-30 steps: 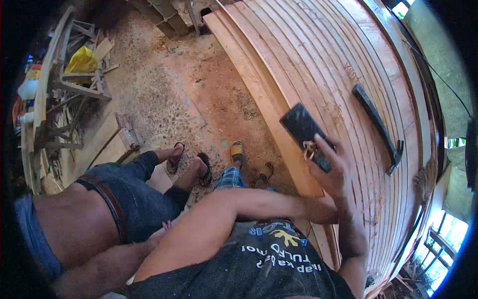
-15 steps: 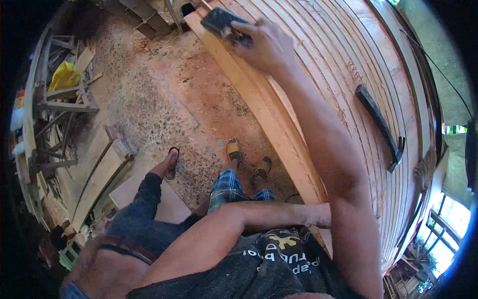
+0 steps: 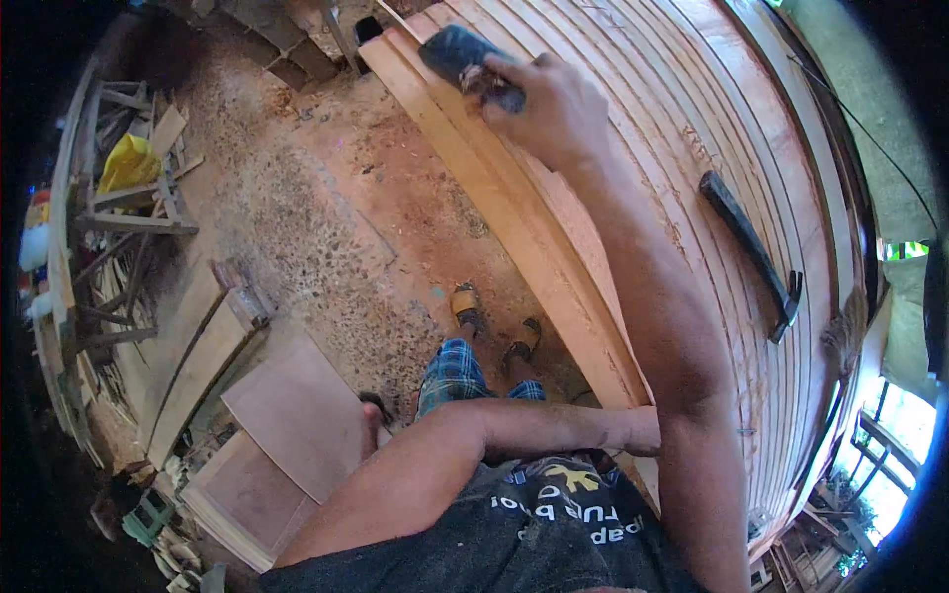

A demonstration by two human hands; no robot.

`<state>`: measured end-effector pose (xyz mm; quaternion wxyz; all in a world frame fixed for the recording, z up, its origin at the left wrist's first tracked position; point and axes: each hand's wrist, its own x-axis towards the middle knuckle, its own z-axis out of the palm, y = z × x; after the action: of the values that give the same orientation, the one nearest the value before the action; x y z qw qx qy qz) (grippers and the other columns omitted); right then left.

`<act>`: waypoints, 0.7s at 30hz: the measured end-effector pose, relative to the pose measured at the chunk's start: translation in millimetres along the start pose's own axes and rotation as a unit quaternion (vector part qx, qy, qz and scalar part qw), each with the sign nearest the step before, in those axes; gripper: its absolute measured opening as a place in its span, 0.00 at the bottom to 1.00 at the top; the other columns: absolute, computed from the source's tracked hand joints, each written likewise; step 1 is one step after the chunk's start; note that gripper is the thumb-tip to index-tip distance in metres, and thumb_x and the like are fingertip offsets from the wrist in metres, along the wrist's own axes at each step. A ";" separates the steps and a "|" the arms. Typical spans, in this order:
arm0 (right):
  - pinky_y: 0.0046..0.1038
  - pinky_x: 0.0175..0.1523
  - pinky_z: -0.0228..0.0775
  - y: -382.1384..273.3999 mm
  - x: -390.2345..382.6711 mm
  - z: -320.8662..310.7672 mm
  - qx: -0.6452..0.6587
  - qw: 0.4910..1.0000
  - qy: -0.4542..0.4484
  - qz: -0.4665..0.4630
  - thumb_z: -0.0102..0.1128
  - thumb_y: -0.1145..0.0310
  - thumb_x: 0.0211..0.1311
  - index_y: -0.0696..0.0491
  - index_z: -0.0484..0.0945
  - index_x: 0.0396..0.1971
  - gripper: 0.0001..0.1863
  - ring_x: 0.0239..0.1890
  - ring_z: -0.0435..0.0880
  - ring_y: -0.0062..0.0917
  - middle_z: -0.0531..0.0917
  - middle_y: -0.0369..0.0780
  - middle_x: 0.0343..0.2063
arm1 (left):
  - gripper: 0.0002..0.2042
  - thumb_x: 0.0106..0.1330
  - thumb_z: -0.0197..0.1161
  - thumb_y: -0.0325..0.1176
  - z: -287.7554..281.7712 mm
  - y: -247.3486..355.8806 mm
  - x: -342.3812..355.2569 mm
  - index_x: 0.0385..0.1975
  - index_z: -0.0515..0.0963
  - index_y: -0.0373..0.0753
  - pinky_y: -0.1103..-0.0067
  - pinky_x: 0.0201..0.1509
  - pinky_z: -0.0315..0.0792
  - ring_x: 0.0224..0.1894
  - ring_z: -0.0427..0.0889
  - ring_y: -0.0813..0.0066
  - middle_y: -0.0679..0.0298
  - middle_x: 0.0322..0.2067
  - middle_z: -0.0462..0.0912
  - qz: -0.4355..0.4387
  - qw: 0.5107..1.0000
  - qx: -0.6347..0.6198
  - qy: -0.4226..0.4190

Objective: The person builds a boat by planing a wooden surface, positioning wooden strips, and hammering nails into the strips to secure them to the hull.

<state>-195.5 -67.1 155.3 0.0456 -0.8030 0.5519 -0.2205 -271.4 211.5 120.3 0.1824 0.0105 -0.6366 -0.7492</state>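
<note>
My right hand (image 3: 549, 104) grips a dark rectangular tool (image 3: 453, 51) with curly shavings at its near end, over the edge strip of a curved wooden surface (image 3: 682, 94) built of long planks. My left forearm (image 3: 554, 427) crosses in front of my body toward the planking; the hand at its end disappears behind my right arm, fingers hidden. A claw hammer (image 3: 746, 247) lies on the planks right of my right forearm, among wood shavings.
Wooden trestles (image 3: 133, 222) with a yellow sack (image 3: 129, 163) stand at left. Curved boards (image 3: 188, 366) and flat panels (image 3: 292, 405) lie at lower left. Dark blocks (image 3: 297, 54) are at the top. Part of another person's foot (image 3: 374, 415) shows beside my left arm.
My right hand has carried the dark tool up and left to the far part of the plank edge, settling there. The co-worker at left has moved almost entirely out of view.
</note>
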 end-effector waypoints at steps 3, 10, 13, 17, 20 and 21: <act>0.36 0.49 0.74 12.1 -2.7 -26.0 0.156 0.986 0.056 0.024 0.66 0.53 0.46 0.42 0.79 0.50 0.27 0.40 0.82 0.39 0.81 0.46 0.38 | 0.17 0.63 0.56 0.35 10.6 -19.3 -0.2 0.51 0.75 0.37 0.67 0.62 0.64 0.56 0.72 0.61 0.52 0.54 0.74 0.067 0.994 0.078 0.030; 0.23 0.51 0.71 101.6 -130.5 -71.7 0.334 0.909 0.012 0.248 0.68 0.69 0.50 0.55 0.76 0.54 0.28 0.42 0.80 0.21 0.82 0.40 0.42 | 0.06 0.56 0.55 0.33 -63.8 -34.4 -27.4 0.28 0.77 0.38 0.65 0.47 0.70 0.44 0.77 0.60 0.55 0.39 0.77 0.192 0.849 0.492 -0.019; 0.22 0.51 0.70 88.2 -154.0 -81.6 0.403 0.863 0.041 0.301 0.66 0.74 0.51 0.55 0.74 0.55 0.27 0.42 0.80 0.20 0.82 0.38 0.41 | 0.05 0.54 0.57 0.33 -138.3 0.7 -67.1 0.25 0.76 0.39 0.66 0.46 0.70 0.44 0.75 0.60 0.58 0.38 0.76 0.224 0.807 0.546 0.024; 0.21 0.52 0.70 81.4 -167.0 -89.2 0.364 0.879 0.064 0.300 0.65 0.75 0.52 0.56 0.74 0.55 0.27 0.42 0.79 0.18 0.81 0.39 0.43 | 0.04 0.53 0.58 0.32 -161.2 11.5 -68.9 0.22 0.76 0.40 0.69 0.43 0.71 0.39 0.77 0.63 0.59 0.32 0.76 0.231 0.802 0.551 0.029; 0.26 0.52 0.69 69.6 -167.5 -90.2 0.272 0.942 0.025 0.194 0.64 0.76 0.48 0.54 0.74 0.55 0.29 0.45 0.77 0.22 0.79 0.40 0.44 | 0.07 0.55 0.54 0.33 -120.8 -9.6 -59.5 0.26 0.75 0.37 0.67 0.49 0.70 0.45 0.75 0.63 0.56 0.36 0.76 0.167 0.834 0.526 0.007; 0.28 0.51 0.69 50.5 -160.9 -97.6 0.214 0.964 0.013 0.159 0.64 0.78 0.44 0.54 0.75 0.54 0.31 0.45 0.77 0.27 0.79 0.42 0.42 | 0.07 0.55 0.53 0.33 -104.5 -12.7 -54.4 0.25 0.75 0.37 0.66 0.49 0.70 0.43 0.76 0.61 0.55 0.34 0.76 0.156 0.840 0.520 -0.016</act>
<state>-326.0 75.8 178.1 0.2439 -0.6735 0.6128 -0.3336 -198.0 129.3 76.6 0.2543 -0.0074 -0.9288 -0.2695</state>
